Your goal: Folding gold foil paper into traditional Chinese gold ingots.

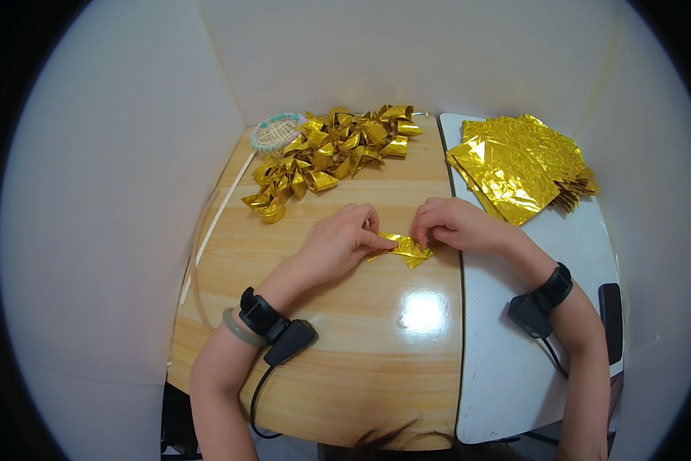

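A small piece of gold foil paper (408,250), partly folded, lies on the wooden tabletop between my hands. My left hand (347,237) pinches and presses its left end, with the fingertips touching the foil. At the right end, my right hand (453,224) has its fingers curled onto the foil's edge. A pointed corner of the paper sticks out toward me. Beyond my hands, a heap of folded gold foil pieces (326,150) spreads over the far left of the table. A stack of flat gold foil sheets (514,161) rests at the far right.
The wooden table (338,330) meets a white table (507,376) along a dark seam. A small woven round piece with beads (278,133) sits at the far left corner. Pale walls stand around the tables. Black wrist devices with cables are on both my forearms.
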Motion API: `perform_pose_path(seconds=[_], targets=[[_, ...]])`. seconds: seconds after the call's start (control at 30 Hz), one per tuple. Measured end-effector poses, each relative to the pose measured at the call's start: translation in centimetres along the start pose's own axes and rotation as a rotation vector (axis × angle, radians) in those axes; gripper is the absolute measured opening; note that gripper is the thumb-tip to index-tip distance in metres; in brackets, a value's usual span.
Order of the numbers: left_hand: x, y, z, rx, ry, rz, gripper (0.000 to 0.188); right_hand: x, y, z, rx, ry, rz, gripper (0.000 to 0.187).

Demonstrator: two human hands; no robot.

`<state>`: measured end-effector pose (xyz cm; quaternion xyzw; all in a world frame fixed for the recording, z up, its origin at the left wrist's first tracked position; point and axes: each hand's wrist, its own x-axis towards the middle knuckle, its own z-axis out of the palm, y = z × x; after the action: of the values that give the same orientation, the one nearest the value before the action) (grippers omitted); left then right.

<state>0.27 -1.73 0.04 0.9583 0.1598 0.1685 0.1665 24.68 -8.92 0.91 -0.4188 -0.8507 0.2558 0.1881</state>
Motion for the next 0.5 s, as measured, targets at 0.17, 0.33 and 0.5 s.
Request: perform_pose_path(seconds=[0.17,0.33,0.5], targets=[[0.0,-0.4,0.4,-0.003,0.032,0.054,0.023,-0.1,-0.3,1.1,0.141,0.182,-0.046,0.026],[0.1,-0.6,0.4,0.008,0.04,0.018,0.024,-0.6,0.9,0.5,0.139,0.078,-0.06,0.027],[0.0,-0.4,-0.1,0.055,0.072,-0.044,0.019,-0.9,-0.5,-0.1,0.146,0.152,0.162,0.026]])
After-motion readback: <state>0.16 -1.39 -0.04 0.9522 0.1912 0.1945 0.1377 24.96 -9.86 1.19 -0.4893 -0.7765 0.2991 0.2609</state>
